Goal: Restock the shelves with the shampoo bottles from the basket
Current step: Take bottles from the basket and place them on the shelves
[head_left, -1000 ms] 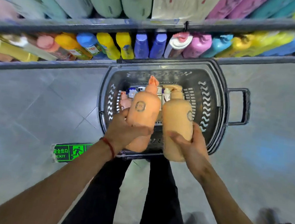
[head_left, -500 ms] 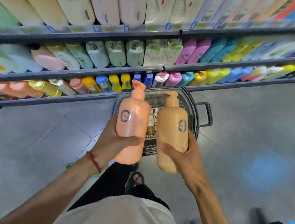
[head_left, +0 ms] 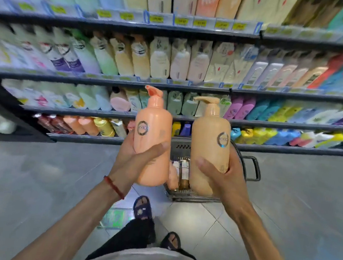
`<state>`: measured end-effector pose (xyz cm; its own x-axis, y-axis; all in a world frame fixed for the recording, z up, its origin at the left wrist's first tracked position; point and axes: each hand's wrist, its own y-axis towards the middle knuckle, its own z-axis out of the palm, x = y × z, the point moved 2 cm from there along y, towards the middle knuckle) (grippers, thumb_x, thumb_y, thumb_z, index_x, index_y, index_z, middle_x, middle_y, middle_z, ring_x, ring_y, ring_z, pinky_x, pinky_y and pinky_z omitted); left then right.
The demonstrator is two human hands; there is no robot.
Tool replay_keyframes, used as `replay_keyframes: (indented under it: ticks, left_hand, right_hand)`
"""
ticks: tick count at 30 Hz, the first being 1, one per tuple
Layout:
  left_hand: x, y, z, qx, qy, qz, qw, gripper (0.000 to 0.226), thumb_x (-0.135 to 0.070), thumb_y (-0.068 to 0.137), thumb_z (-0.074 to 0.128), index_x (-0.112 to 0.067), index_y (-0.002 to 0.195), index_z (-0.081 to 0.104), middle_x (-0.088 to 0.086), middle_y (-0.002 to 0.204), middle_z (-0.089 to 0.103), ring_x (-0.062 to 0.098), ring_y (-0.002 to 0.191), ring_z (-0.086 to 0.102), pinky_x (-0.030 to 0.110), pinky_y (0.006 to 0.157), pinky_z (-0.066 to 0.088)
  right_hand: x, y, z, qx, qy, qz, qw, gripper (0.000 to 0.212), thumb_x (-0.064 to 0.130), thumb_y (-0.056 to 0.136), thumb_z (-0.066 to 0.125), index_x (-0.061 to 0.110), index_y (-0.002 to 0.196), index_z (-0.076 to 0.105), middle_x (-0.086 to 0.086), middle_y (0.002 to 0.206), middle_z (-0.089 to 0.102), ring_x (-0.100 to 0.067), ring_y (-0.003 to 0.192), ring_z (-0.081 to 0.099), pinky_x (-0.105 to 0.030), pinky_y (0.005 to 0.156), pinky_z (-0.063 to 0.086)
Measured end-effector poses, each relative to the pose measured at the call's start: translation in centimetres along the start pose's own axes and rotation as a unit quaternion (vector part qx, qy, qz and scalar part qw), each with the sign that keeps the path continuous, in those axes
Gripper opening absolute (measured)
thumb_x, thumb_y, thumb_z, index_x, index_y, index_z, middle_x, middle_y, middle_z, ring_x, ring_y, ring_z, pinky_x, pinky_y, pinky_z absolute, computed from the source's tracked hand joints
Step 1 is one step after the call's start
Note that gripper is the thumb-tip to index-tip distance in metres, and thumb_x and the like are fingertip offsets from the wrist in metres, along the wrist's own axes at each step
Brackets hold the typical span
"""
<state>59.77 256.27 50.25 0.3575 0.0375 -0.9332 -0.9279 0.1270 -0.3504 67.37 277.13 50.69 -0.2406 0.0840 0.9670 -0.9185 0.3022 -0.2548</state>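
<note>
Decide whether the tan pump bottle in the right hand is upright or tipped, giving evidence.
Upright. The tan pump bottle has its pump head on top and base down, gripped low by the right hand.

Ahead I see the shelves (head_left: 171, 86) packed tight, bottle against bottle along the rows. The basket (head_left: 182, 147) blocks the floor (head_left: 30, 177) just before the bottom shelf, below the pink bottle (head_left: 154, 140) and tan bottle (head_left: 208, 156) I hold, a narrow gap between them. Floor lies open on either side.
</note>
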Motion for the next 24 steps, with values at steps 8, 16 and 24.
replay_keyframes:
  ticks: [8,16,24]
  left_hand:
    - [-8.9,-0.7,-10.1,-0.02,-0.015,0.112,0.993,0.082,-0.041,0.054,0.089,-0.013,0.124,0.058,0.009,0.113,0.075,0.032,0.1,0.073,0.049,0.079,0.062]
    - [-18.3,0.7,-22.3,-0.008,0.018,0.2,0.98,0.075,-0.049,0.046,0.086,-0.029,0.112,0.057,-0.001,0.096,0.073,0.02,0.078,0.072,0.026,0.054,0.056]
    - [-26.6,3.4,-30.7,-0.013,0.05,0.28,0.959,0.075,-0.053,0.047,0.088,-0.025,0.11,0.059,-0.006,0.092,0.071,0.013,0.083,0.07,0.027,0.067,0.057]
  right_hand:
    - [8.0,-0.5,9.6,-0.007,-0.042,-0.131,0.99,0.08,0.053,0.057,0.088,0.033,0.128,0.059,0.01,0.112,0.073,-0.014,0.099,0.072,-0.035,0.075,0.064]
    - [14.7,-0.4,22.8,-0.032,-0.053,-0.221,0.973,0.082,0.057,0.049,0.087,0.03,0.12,0.057,0.014,0.103,0.071,-0.006,0.089,0.07,-0.026,0.069,0.06]
    - [21.1,1.1,32.8,-0.028,-0.033,-0.293,0.955,0.087,0.057,0.05,0.087,0.032,0.126,0.053,0.022,0.104,0.068,-0.002,0.092,0.068,-0.016,0.071,0.056]
